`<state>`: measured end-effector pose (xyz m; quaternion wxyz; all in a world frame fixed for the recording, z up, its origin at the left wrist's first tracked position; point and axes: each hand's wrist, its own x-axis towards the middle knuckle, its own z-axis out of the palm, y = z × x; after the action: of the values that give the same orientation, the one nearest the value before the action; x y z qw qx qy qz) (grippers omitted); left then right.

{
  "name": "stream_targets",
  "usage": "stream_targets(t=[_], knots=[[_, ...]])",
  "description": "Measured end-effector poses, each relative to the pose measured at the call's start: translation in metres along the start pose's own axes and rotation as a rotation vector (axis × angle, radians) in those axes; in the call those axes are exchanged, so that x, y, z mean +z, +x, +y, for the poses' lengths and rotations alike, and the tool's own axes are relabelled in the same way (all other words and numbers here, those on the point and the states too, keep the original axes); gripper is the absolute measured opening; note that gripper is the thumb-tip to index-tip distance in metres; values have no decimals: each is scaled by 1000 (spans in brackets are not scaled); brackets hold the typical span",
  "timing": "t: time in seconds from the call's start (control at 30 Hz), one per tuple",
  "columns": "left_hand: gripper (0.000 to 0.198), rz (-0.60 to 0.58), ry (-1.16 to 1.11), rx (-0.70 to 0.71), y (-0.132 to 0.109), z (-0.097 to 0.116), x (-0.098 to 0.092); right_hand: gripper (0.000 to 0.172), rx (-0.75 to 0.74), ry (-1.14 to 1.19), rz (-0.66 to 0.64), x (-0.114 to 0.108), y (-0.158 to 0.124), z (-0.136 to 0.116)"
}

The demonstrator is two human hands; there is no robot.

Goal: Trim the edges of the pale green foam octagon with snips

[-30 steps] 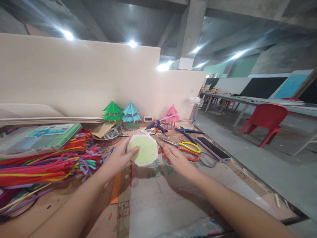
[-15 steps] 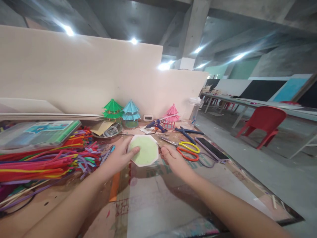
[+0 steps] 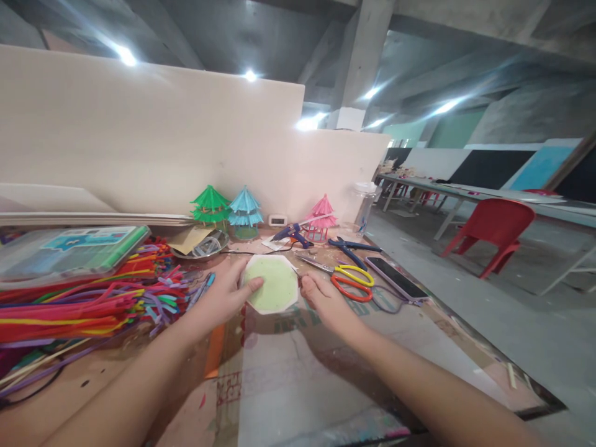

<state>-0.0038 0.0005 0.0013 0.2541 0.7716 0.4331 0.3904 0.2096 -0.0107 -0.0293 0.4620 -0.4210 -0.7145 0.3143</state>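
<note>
My left hand (image 3: 233, 287) is closed on a flat, light green octagonal piece with a white rim (image 3: 272, 285), the thumb lying across its face. The piece is raised above the table, its face tilted toward me. My right hand (image 3: 321, 295) is closed in a pinch at the piece's right edge. Something thin and dark (image 3: 297, 271) pokes out past its fingertips toward the rim; its kind is too small to tell. Scissors with yellow and orange handles (image 3: 352, 282) lie just beyond my right hand.
Pipe cleaners (image 3: 88, 304) and a plastic case (image 3: 69, 251) fill the left. Behind stand green (image 3: 210, 205), blue (image 3: 245, 212) and pink (image 3: 322, 216) model pavilions. A glue gun (image 3: 292, 233), pliers (image 3: 351, 251), a phone (image 3: 397, 279) and a jar (image 3: 364, 208) are at the back and right.
The view has shifted very slightly. My left hand keeps its hold on the octagonal piece, and my right hand stays at its right edge with almost no movement.
</note>
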Motion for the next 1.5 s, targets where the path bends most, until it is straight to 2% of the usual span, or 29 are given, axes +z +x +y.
stream_targets(t=[0.37,0.73,1.03,1.17,1.37,1.5], knots=[[44,2,-50,-5,1,2,3,33,52,26,31,2,1,-2],[55,-6,-190,-81,1,1,3,45,100,227,0,-1,3,-9],[56,12,-235,-91,2,2,2,41,64,156,-26,-5,5,-4],[55,-10,-199,-75,1,0,4,38,45,129,-38,-5,3,-4],[47,-54,-11,-51,-2,-6,9,36,39,127,-40,-3,3,-2],[46,-54,11,-39,-4,-7,10,34,49,119,-47,-3,3,-4]])
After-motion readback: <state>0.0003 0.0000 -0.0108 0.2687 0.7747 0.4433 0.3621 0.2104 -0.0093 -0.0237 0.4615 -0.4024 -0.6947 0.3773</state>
